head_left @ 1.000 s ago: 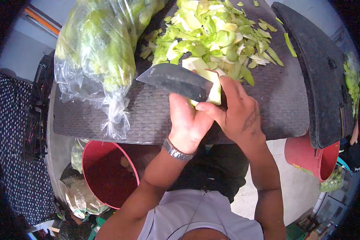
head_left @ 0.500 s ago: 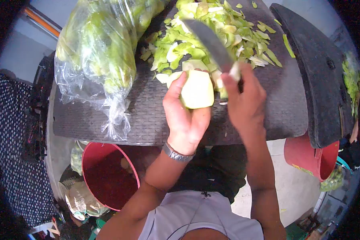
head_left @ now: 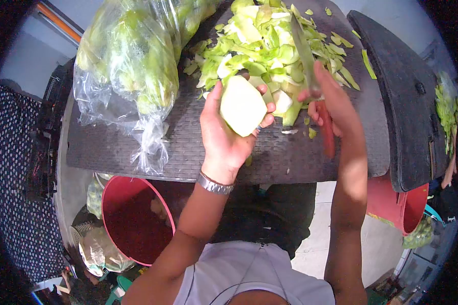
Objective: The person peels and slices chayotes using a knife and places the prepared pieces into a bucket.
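A pale peeled piece of produce (head_left: 243, 105) rests in my left hand (head_left: 224, 140), with the fingers wrapped round its far side. My right hand (head_left: 338, 109) grips a knife (head_left: 304, 53) by its red handle, the blade pointing up and away over the peelings. Green and white peelings (head_left: 264, 38) lie heaped on the dark woven tabletop (head_left: 198, 152), just beyond both hands. To the left of the heap lies a knotted clear plastic bag (head_left: 132, 66) full of green produce.
Under the table's near edge stand a red bin (head_left: 137, 221) at the left and another red bin (head_left: 407, 208) at the right. A dark padded chair (head_left: 397, 91) borders the table's right side. Dotted cloth (head_left: 23, 188) hangs at the far left.
The knife has swung off the produce to the right, its blade now upright and its red handle showing. My left hand has turned the peeled piece and shifted slightly left.
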`<move>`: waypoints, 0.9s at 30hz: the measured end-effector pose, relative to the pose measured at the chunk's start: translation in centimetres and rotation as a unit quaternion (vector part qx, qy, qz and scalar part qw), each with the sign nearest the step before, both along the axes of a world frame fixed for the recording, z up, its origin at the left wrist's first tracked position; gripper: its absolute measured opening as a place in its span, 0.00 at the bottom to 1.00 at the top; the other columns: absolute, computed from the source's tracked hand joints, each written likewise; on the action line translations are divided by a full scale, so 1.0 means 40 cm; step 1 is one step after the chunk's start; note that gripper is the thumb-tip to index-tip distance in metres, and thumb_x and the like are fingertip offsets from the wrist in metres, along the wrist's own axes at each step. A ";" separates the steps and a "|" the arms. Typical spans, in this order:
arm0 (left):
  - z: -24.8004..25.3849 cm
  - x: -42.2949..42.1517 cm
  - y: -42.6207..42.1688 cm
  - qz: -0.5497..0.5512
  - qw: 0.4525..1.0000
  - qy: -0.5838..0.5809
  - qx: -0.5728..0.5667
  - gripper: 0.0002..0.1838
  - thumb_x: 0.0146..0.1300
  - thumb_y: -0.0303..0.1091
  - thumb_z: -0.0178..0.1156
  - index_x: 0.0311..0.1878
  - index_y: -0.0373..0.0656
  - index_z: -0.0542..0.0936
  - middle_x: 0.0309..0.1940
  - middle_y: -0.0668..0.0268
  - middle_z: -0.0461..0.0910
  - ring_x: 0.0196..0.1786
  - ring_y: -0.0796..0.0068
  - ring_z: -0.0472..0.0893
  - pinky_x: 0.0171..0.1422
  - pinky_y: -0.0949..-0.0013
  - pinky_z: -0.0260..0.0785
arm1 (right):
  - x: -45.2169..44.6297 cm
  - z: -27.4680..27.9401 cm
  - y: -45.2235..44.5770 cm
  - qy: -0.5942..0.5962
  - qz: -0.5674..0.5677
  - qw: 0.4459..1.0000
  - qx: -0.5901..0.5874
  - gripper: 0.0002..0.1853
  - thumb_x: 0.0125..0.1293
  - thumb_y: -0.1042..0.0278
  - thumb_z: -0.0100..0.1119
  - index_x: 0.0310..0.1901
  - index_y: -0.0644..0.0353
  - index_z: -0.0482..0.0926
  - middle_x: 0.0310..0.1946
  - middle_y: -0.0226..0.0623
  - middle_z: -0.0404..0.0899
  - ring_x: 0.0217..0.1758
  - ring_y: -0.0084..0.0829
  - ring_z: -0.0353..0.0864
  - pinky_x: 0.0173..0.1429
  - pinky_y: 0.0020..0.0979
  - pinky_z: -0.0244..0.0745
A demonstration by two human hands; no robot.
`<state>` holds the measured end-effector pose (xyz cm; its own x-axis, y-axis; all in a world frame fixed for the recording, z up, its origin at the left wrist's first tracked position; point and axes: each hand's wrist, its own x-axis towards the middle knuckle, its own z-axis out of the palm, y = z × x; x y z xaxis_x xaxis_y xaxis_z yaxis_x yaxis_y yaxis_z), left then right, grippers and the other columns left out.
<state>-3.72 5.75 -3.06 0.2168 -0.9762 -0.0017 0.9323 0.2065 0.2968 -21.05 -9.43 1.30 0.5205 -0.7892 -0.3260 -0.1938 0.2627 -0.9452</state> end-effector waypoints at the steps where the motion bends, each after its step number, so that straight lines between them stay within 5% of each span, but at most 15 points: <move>1: -0.003 0.006 0.000 -0.006 1.000 0.010 -0.003 0.31 0.81 0.53 0.43 0.71 0.36 0.70 0.56 0.49 0.81 0.53 0.46 0.82 0.62 0.47 0.78 | -0.011 -0.010 0.012 -0.016 0.017 1.000 0.007 0.28 0.81 0.39 0.48 0.66 0.55 0.66 0.36 0.41 0.83 0.14 0.22 0.72 0.15 0.24 0.65; 5: 0.010 0.019 -0.020 0.023 0.998 -0.016 0.050 0.32 0.81 0.53 0.43 0.72 0.36 0.69 0.58 0.47 0.81 0.56 0.45 0.81 0.66 0.45 0.76 | -0.047 -0.027 0.059 -0.074 0.040 0.996 -0.005 0.25 0.83 0.47 0.45 0.69 0.56 0.64 0.36 0.41 0.85 0.16 0.24 0.76 0.17 0.25 0.70; 8: 0.048 0.028 -0.015 -0.005 0.996 -0.020 0.090 0.31 0.80 0.52 0.44 0.73 0.35 0.69 0.62 0.45 0.79 0.61 0.44 0.81 0.68 0.42 0.73 | -0.096 -0.003 0.106 -0.011 0.109 0.994 -0.021 0.25 0.83 0.60 0.45 0.75 0.57 0.60 0.34 0.40 0.85 0.17 0.26 0.78 0.18 0.27 0.73; 13: 0.018 0.048 -0.023 -0.018 0.999 -0.040 0.012 0.28 0.80 0.50 0.47 0.71 0.37 0.73 0.63 0.50 0.80 0.63 0.53 0.81 0.69 0.45 0.73 | -0.115 0.039 0.242 -0.027 0.119 0.992 -0.029 0.40 0.76 0.75 0.49 0.85 0.50 0.45 0.36 0.39 0.86 0.16 0.23 0.76 0.20 0.25 0.73; 17: 0.023 0.029 -0.041 0.060 0.991 -0.054 0.105 0.26 0.80 0.48 0.48 0.68 0.40 0.76 0.61 0.57 0.83 0.61 0.59 0.83 0.69 0.52 0.74 | -0.088 0.057 0.308 -0.018 0.109 0.992 -0.052 0.40 0.76 0.76 0.48 0.85 0.49 0.46 0.34 0.39 0.86 0.16 0.19 0.74 0.20 0.23 0.72; 19: 0.021 0.025 -0.033 0.024 0.997 -0.054 0.050 0.24 0.79 0.46 0.48 0.66 0.40 0.77 0.58 0.57 0.84 0.59 0.60 0.84 0.67 0.54 0.75 | -0.061 0.045 0.317 -0.029 0.063 0.995 -0.077 0.40 0.76 0.76 0.48 0.85 0.49 0.46 0.34 0.40 0.86 0.16 0.19 0.73 0.20 0.23 0.71; 24: 0.038 -0.018 -0.041 0.096 0.985 -0.057 0.130 0.22 0.77 0.45 0.53 0.64 0.41 0.78 0.57 0.62 0.85 0.58 0.64 0.85 0.68 0.57 0.74 | 0.003 -0.009 0.314 -0.043 0.016 0.989 -0.142 0.21 0.79 0.71 0.50 0.70 0.60 0.64 0.28 0.34 0.78 0.16 0.20 0.75 0.20 0.26 0.71; 27: 0.036 -0.022 -0.042 0.096 0.985 -0.061 0.127 0.21 0.77 0.45 0.53 0.63 0.41 0.79 0.56 0.63 0.85 0.58 0.64 0.85 0.68 0.57 0.74 | 0.014 -0.033 0.303 -0.045 0.026 0.978 -0.201 0.19 0.80 0.70 0.50 0.68 0.62 0.65 0.29 0.34 0.79 0.16 0.21 0.75 0.20 0.27 0.71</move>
